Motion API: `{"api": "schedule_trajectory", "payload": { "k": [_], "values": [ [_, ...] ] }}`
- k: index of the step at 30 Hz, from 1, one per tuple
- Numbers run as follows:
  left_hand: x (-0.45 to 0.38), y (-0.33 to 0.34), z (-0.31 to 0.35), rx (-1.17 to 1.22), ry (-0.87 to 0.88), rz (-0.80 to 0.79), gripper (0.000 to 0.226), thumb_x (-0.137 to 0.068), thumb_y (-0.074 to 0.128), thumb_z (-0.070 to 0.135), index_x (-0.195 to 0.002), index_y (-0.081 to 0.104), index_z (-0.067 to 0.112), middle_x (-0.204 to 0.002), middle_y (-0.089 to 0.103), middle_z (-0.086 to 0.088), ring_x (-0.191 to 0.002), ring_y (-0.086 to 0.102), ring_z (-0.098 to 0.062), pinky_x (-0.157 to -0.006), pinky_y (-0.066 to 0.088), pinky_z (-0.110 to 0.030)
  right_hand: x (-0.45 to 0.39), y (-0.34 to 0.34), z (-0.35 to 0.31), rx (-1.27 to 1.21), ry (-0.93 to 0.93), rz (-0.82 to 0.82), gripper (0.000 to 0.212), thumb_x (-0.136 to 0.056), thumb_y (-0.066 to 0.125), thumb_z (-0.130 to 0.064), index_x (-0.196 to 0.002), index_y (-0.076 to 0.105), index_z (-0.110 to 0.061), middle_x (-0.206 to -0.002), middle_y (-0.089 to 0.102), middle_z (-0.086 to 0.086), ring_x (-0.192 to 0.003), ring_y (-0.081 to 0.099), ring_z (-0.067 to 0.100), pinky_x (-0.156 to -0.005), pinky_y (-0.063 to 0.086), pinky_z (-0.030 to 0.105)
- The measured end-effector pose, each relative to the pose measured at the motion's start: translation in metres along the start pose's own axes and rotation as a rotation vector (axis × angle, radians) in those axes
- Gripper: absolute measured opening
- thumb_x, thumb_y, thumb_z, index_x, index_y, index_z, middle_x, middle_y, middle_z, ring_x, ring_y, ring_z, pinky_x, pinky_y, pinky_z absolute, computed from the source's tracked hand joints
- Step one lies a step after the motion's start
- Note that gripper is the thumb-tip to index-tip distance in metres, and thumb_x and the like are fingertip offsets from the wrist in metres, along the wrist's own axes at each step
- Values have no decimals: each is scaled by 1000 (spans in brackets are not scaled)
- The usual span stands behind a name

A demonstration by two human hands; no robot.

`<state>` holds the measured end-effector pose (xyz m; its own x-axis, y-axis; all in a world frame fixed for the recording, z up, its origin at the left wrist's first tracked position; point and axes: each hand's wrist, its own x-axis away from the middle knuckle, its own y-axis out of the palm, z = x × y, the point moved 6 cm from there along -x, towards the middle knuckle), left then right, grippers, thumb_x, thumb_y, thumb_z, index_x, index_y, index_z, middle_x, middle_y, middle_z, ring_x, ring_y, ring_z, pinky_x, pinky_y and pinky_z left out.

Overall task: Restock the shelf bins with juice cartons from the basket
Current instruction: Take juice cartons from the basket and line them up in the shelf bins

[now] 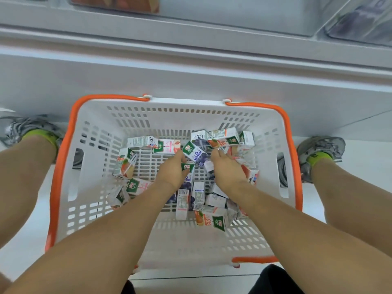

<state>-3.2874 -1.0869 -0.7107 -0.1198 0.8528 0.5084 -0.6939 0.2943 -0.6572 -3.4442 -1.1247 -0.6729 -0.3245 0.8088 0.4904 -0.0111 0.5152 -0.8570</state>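
Both hands reach down into the white basket on the floor between the person's feet. Left hand curls its fingers round a blueberry carton; right hand lies palm down, fingers loosely bent over the loose juice cartons, grip unclear. Shelf bins sit above
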Motion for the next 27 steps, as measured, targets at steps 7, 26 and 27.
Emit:
{"api": "schedule_trajectory", "payload": {
  "k": [7,26,27],
  "values": [
    [16,-23,1,334,-47,39,46,-77,83,11,-116,59,11,-86,63,3,-65,56,-7,-53,41,-10,2,-16,-2,-102,-61,-1,50,-81,61,13,-122,53,-13,-127,50,5,-112,53,26,-82,48,35],
    [146,-259,133,896,350,-74,37,-72,75,25,-105,67,11,-91,73,-7,-78,69,-18,-67,56,-29,136,-281,-64,-779,-535,95,35,-73,86,-5,-104,69,-9,-98,73,7,-95,67,29,-79,58,31],
    [151,-259,136,938,344,-91,39,-76,72,25,-110,67,7,-95,73,-11,-78,70,-21,-65,57,-30,139,-283,-66,-857,-551,93,36,-74,84,-5,-106,69,-7,-100,72,12,-93,66,33,-84,59,40]
  ]
}}
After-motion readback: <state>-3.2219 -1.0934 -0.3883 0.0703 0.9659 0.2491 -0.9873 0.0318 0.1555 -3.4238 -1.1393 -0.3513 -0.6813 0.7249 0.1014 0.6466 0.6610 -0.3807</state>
